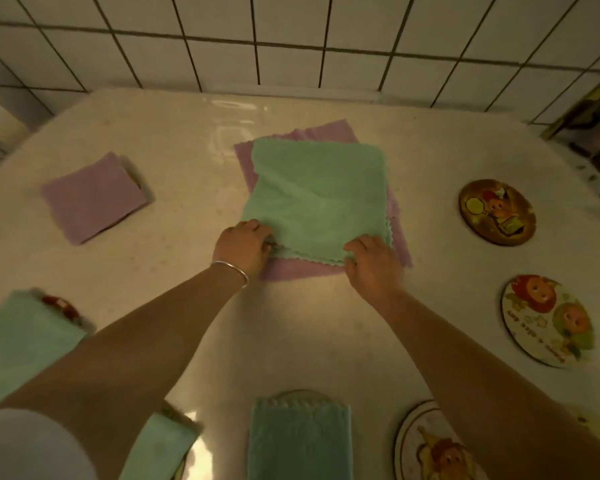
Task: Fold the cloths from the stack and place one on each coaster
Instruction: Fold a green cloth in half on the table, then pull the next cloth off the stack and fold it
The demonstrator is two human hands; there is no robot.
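A green cloth (317, 199) lies on top of a purple cloth (302, 270) in the middle of the table. My left hand (241, 245) pinches the green cloth's near left corner. My right hand (373, 259) grips its near right corner. Folded cloths sit on coasters: a purple one (92, 195) at the far left, a green one (21, 341) at the near left, a green one (156, 448) under my left arm and a green one (298, 441) at the front. Three coasters are bare: a dark one (497, 211), a light one (548, 320) and one (426, 445) partly behind my right arm.
The glossy table (174, 133) runs back to a white tiled wall (291, 46). A dark object (593, 116) stands at the far right corner. A white sleeve (32, 445) shows at the bottom left.
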